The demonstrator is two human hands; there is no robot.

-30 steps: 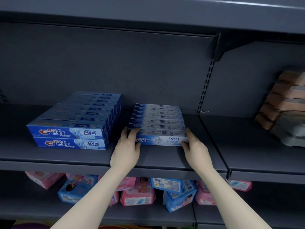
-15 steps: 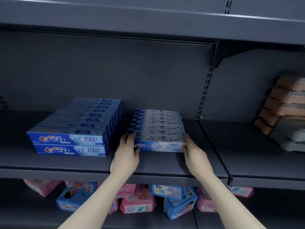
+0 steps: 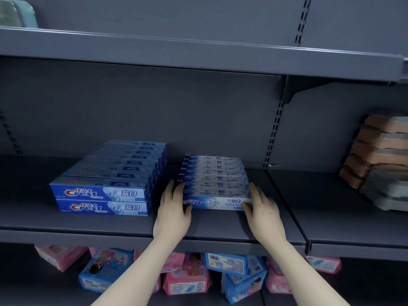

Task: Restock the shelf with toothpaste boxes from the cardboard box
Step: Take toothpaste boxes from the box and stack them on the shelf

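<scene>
Grey steel shelf (image 3: 220, 226) is carrying a pale row (image 3: 215, 184) of toothpaste boxes, its near end sitting back from the lip. Left hand (image 3: 173, 214) and right hand (image 3: 262, 212) are pressing its two front corners, fingers straight. Boxes are probably light, stiff and slick, so squeezing both ends looks best. Just left of the row, a blue stack (image 3: 110, 182) is standing; right of it, bare shelf is lying open.
</scene>
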